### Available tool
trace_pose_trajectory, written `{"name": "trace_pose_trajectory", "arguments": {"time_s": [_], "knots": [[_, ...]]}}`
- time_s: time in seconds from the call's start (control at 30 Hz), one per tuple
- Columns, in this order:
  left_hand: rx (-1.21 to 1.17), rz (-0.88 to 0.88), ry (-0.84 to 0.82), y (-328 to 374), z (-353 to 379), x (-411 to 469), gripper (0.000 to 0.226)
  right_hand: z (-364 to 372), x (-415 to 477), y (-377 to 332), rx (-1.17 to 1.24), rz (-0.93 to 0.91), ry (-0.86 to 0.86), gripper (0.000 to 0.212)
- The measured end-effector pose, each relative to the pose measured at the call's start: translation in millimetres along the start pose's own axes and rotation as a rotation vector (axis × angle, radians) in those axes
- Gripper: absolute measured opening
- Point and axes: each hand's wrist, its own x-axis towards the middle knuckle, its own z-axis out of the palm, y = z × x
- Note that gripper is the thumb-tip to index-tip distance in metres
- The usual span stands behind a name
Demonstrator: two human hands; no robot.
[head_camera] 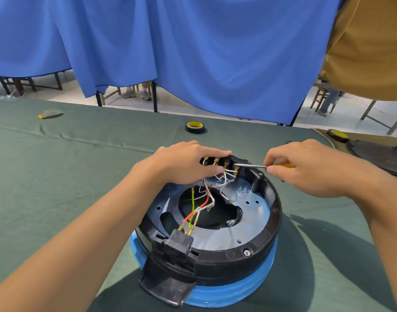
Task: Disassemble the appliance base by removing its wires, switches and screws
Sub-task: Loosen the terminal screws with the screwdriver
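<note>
Appliance base (258,219) sits on the green-covered table (57,167) directly before the person: black rim, grey metal plate, blue lower band. At the near edge, a black terminal housing (178,243) takes the red, white and yellow-green wires (204,200), which run across the central opening to the switch block (232,161) at the far rim. Left hand (184,165) grips the block, fingers curled over it. Right hand (305,167) pinches a screwdriver (251,165), tip at the block's terminals. Judged step: freeing the switch wiring. Next move calls for a firmly braced block and a well-seated tip.
</note>
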Motion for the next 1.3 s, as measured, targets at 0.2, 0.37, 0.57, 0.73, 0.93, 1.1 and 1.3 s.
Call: {"name": "trace_pose_trajectory", "arguments": {"time_s": [0.2,0.37,0.57,0.73,0.93,1.1,1.3], "knots": [[-0.003,-0.028,0.054,-2.9,2.6,3.8,0.040,0.8,2.1,0.3,0.016,-0.019,0.033,0.017],[0.036,0.015,0.134,-4.2,7.5,4.3,0.042,5.1,2.3,-3.0,-0.016,-0.034,0.086,0.023],[0.025,0.134,0.257,-0.9,10.7,7.4,0.041,2.8,-0.3,-4.3,-0.015,0.005,0.105,0.026],[0.020,0.109,0.206,0.1,14.1,9.5,0.042,2.7,-0.4,-6.0,-0.019,0.040,0.099,0.026],[0.006,0.092,0.214,-0.2,13.1,12.0,0.039,5.2,0.2,-11.0,-0.035,0.043,0.153,0.027],[0.010,0.076,0.213,0.5,13.3,12.2,0.038,5.0,-0.9,-13.7,-0.041,0.046,0.198,0.027],[0.003,0.083,0.228,1.6,12.5,12.1,0.036,2.8,-2.1,-10.5,-0.060,0.056,0.218,0.029]]}}
